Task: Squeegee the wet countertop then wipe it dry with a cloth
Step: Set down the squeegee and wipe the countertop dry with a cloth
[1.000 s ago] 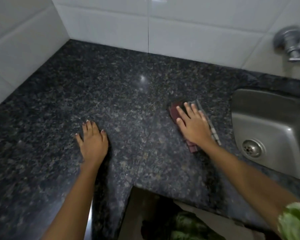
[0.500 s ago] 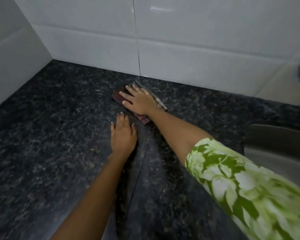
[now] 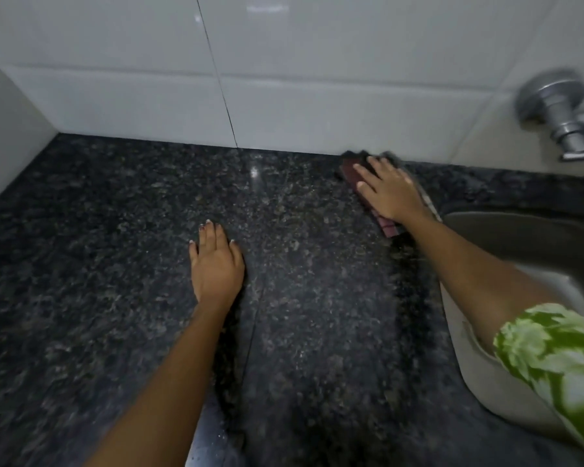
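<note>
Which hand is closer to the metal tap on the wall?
Right. The right hand presses the cloth below-left of the tap; the left hand rests flat on the countertop, farther left.

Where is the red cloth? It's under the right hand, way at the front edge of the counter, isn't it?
Not quite. The cloth is under the right hand, but at the back of the countertop, beside the tiled wall, not at the front edge. The head view shows it.

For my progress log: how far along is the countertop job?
Probably done: squeegeeing, as no squeegee is in view. In hand: the right hand presses the cloth on the countertop by the wall, near the sink; the left hand rests flat. Left: further wiping; dryness cannot be judged.
</note>
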